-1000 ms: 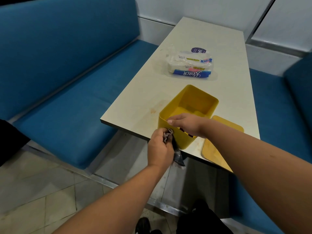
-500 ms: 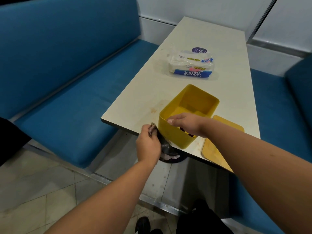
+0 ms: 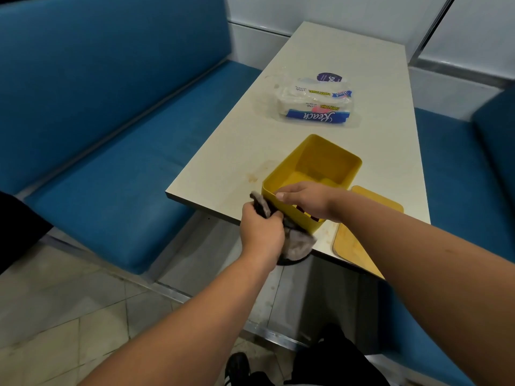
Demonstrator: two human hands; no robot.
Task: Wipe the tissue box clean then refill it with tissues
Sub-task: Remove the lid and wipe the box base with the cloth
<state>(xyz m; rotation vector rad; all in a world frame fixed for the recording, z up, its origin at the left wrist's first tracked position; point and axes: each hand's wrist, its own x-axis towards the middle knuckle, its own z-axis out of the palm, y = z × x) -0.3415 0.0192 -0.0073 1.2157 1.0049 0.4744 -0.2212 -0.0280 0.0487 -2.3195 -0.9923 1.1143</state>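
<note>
Here we are steadying the yellow tissue box [image 3: 320,165] with our right hand [image 3: 306,200], its fingers hooked over the near rim so the box cannot slide while it is being rubbed. The box is sitting open and empty at the near corner of the desk [image 3: 237,146], its rounded plastic walls smooth and glossy. Our left hand [image 3: 262,232] is gripping a dark, crumpled cloth [image 3: 295,240], fingers curled tight round it, and pressing it against the outside of the near wall; a limp grey fold is hanging below the desk edge. The flat yellow lid [image 3: 362,240] is lying just beside the box, likely set aside to free the opening. Farther along, well apart, the crinkly plastic-wrapped tissue packs [image 3: 315,103] are waiting for the refill, which we judge is not yet begun.
</note>
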